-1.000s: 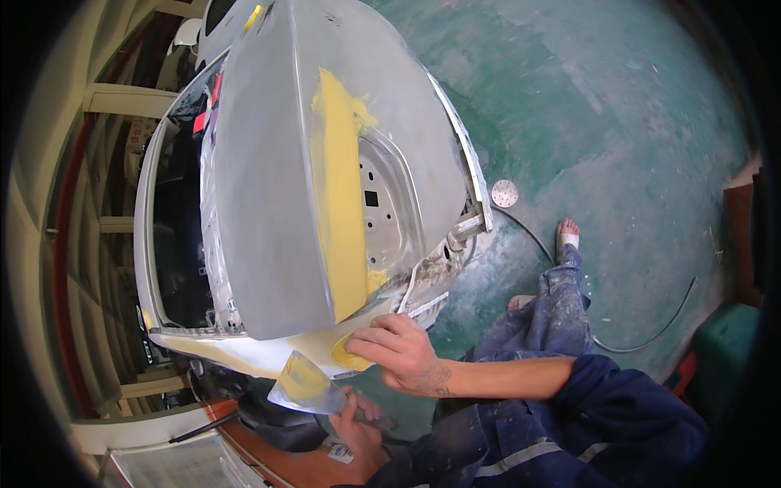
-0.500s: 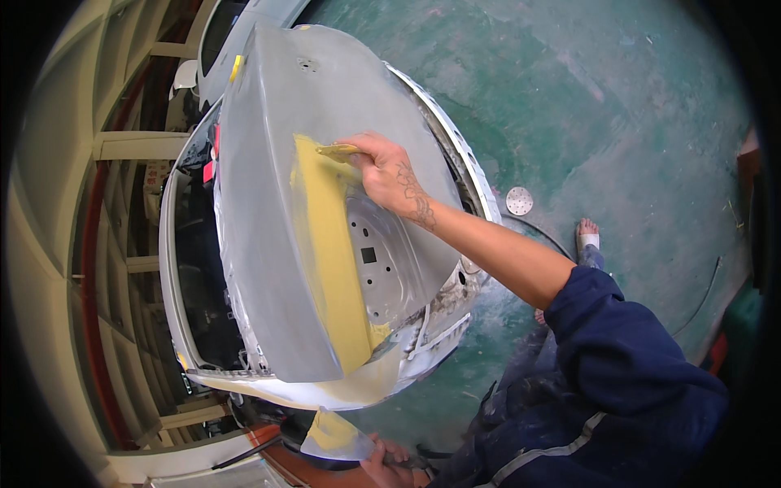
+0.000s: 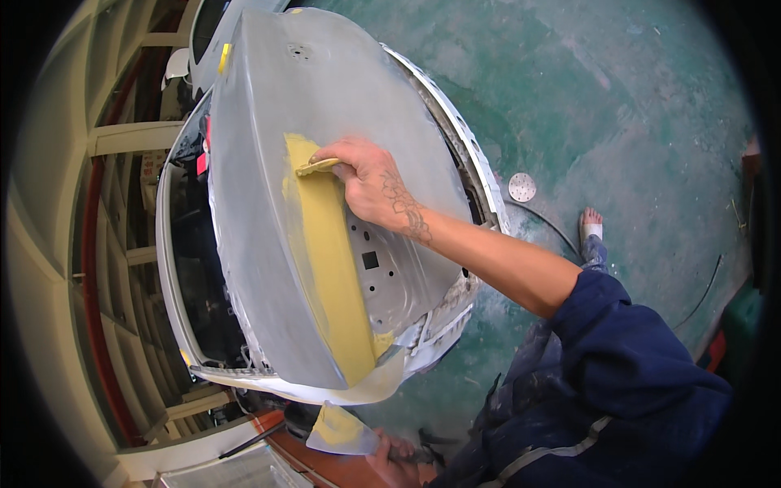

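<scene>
A person's right hand (image 3: pixel 370 183), fingers curled and pinched together, presses a small yellow-coated spreader (image 3: pixel 317 167) flat against the sanded grey boot lid (image 3: pixel 268 244) of a car, at the top end of a single long band of yellow body filler (image 3: pixel 329 268) that runs down the panel toward its lower edge. The bare forearm, tattooed near the wrist, stretches from a rolled-up dark blue sleeve (image 3: pixel 634 358). Low in the frame, well apart from the work, the left hand (image 3: pixel 390 454) is closed around the edge of one flat mixing board (image 3: pixel 342 431) carrying a smear of the same yellow paste; how tightly it grips is hard to judge, as the hand sits partly cut off at the picture's lower edge. The board hangs just below the lid's bottom lip. One round grey sanding disc (image 3: pixel 522 187) lies on the worn green concrete floor (image 3: pixel 618 106) to the right of the car, near a thin dark cable (image 3: pixel 553 232) and the person's one visible bare foot (image 3: pixel 591 221).
</scene>
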A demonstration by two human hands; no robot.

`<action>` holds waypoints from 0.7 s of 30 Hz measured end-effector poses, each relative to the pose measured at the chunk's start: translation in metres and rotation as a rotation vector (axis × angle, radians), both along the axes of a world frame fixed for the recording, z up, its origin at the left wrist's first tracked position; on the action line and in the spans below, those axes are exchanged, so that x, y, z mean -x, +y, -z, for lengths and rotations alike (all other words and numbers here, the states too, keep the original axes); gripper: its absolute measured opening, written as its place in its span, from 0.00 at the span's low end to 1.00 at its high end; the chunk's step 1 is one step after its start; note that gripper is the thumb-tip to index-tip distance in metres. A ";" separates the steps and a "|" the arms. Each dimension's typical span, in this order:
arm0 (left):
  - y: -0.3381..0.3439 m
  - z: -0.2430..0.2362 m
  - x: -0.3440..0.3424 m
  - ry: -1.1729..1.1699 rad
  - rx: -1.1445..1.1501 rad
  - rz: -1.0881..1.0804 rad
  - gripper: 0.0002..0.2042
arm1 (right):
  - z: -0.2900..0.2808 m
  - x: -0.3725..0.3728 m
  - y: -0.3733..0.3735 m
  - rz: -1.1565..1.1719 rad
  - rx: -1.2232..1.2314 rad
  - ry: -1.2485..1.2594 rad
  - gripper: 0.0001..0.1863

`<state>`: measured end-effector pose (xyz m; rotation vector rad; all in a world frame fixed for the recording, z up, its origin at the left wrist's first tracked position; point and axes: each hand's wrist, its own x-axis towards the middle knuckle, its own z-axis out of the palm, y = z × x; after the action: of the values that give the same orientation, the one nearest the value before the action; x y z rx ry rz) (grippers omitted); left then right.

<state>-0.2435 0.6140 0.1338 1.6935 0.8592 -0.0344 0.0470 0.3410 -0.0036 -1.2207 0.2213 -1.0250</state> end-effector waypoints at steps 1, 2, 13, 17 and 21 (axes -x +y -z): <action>-0.010 -0.004 -0.003 0.037 -0.053 -0.030 0.08 | 0.001 0.009 0.009 0.019 0.007 -0.006 0.18; -0.005 -0.001 -0.005 0.045 -0.051 -0.033 0.08 | 0.003 0.020 0.018 0.020 0.026 0.002 0.18; 0.087 0.062 -0.028 -0.206 0.120 0.255 0.14 | -0.004 0.134 0.119 0.055 0.073 -0.013 0.23; 0.097 0.065 -0.026 -0.217 0.116 0.278 0.13 | 0.004 0.167 0.158 0.039 0.137 0.027 0.24; 0.106 0.065 -0.022 -0.248 0.140 0.259 0.14 | 0.005 0.207 0.185 -0.089 0.199 0.037 0.26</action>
<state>-0.2216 0.7200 0.0685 1.6270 0.4407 -0.0573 -0.1596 0.5255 -0.0086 -1.4182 0.0946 -0.9644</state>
